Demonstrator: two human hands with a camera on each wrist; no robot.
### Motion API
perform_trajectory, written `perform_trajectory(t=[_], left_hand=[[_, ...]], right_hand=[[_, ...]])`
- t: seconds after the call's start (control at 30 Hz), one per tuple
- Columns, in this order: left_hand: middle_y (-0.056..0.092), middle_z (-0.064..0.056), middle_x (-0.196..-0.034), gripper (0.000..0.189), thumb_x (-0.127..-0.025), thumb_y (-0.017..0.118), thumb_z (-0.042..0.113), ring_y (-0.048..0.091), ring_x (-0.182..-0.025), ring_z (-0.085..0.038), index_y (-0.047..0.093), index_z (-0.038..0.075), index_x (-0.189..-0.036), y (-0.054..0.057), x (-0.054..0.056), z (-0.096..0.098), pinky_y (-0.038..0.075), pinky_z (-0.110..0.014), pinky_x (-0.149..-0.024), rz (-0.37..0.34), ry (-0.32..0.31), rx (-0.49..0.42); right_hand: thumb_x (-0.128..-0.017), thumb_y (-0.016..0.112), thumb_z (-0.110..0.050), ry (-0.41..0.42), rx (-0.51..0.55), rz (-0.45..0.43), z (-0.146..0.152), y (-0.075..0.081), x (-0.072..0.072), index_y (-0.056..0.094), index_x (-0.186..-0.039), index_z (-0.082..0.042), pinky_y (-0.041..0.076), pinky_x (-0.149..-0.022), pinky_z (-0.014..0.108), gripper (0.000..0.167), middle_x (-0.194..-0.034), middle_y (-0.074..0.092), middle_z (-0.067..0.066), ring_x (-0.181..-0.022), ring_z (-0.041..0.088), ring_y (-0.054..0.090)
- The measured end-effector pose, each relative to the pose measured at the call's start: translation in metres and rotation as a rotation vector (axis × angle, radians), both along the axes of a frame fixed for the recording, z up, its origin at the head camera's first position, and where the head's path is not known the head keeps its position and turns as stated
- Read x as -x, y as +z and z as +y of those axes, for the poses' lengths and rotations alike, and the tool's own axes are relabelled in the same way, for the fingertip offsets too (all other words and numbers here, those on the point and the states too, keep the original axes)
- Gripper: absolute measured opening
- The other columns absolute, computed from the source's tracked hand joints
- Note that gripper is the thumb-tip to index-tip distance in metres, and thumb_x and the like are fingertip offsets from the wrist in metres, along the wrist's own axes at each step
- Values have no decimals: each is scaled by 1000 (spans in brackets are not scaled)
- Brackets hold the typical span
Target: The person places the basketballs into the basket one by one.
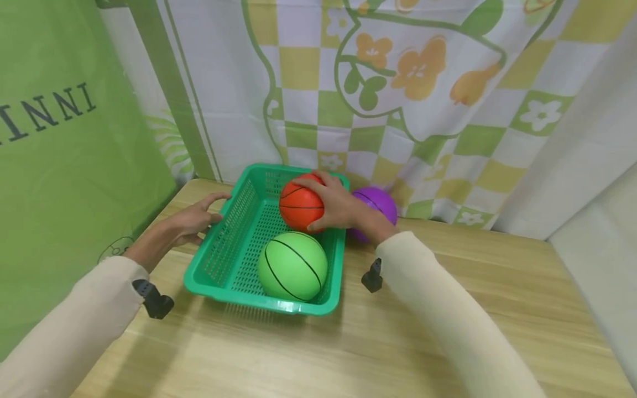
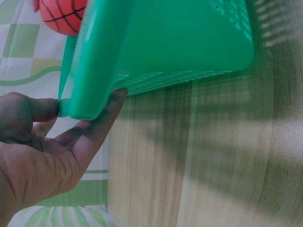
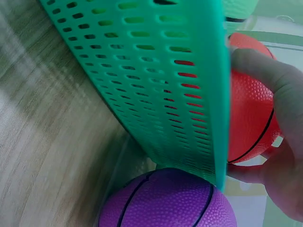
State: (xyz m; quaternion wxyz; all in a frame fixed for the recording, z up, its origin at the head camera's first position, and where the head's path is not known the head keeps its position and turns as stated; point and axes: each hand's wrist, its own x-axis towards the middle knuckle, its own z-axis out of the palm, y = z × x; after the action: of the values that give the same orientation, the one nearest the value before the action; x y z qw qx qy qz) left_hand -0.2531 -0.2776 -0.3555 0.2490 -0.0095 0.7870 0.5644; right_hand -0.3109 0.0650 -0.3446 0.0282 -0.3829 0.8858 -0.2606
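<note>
A green plastic basket (image 1: 239,298) with slotted walls stands on the wooden table. My left hand (image 1: 191,221) pinches its left rim, thumb on the edge and fingers under the lip in the left wrist view (image 2: 52,151). Inside the basket, at the far right, is a red toy basketball (image 1: 298,207). My right hand (image 1: 335,202) grips that ball from above, fingers spread over it; the right wrist view shows the thumb and fingers curled round its surface (image 3: 248,104). A light green ball (image 1: 293,268) lies in the near right part of the basket.
Outside the basket's right wall a purple ball (image 1: 375,202) rests on the table (image 1: 473,309), partly behind my right wrist. A patterned curtain (image 1: 343,110) hangs behind, a green cloth (image 1: 64,182) at the left, and a pale wall (image 1: 602,249) stands at the right.
</note>
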Motion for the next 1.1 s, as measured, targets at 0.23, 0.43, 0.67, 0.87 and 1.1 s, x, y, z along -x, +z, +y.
perform_trajectory(t=[0.23, 0.43, 0.67, 0.87, 1.1], left_hand=[[55, -23, -109, 67, -107, 34, 5, 66, -86, -29, 2, 27, -162, -3, 1, -2, 59, -47, -70, 1, 2, 1], [54, -23, -108, 66, -107, 34, 6, 66, -87, -29, 3, 28, -162, -5, 1, -1, 59, -47, -70, -7, 4, -1], [55, -22, -108, 67, -107, 34, 5, 66, -84, -27, 3, 27, -162, -3, 1, 0, 59, -46, -68, 6, 6, 2], [55, -19, -103, 67, -106, 36, 6, 64, -80, -24, 5, 27, -162, -7, 2, 3, 59, -42, -67, -3, 3, -13], [54, -25, -111, 67, -107, 34, 6, 66, -86, -28, 2, 27, -162, -3, 1, 0, 59, -47, -70, 7, 13, -5]], right_hand=[[-74, 88, -24, 52, -115, 38, -6, -11, 2, 42, -152, -26, 46, -97, 55, 90, -160, 16, 18, -140, 39, 20], [-80, 85, -33, 50, -217, 6, -10, -16, 0, 37, -154, -30, 46, -98, 53, 89, -163, 11, 15, -145, 38, 15], [-79, 86, -29, 38, -220, 4, -12, -14, 1, 36, -155, -30, 46, -99, 54, 91, -163, 10, 16, -146, 37, 15], [-79, 86, -27, 51, -241, 27, -9, -14, 0, 36, -155, -27, 44, -101, 55, 91, -161, 12, 22, -144, 41, 18], [-73, 91, -18, 20, -204, -19, 0, 1, -3, 35, -156, -29, 44, -99, 56, 100, -162, 8, 19, -146, 39, 14]])
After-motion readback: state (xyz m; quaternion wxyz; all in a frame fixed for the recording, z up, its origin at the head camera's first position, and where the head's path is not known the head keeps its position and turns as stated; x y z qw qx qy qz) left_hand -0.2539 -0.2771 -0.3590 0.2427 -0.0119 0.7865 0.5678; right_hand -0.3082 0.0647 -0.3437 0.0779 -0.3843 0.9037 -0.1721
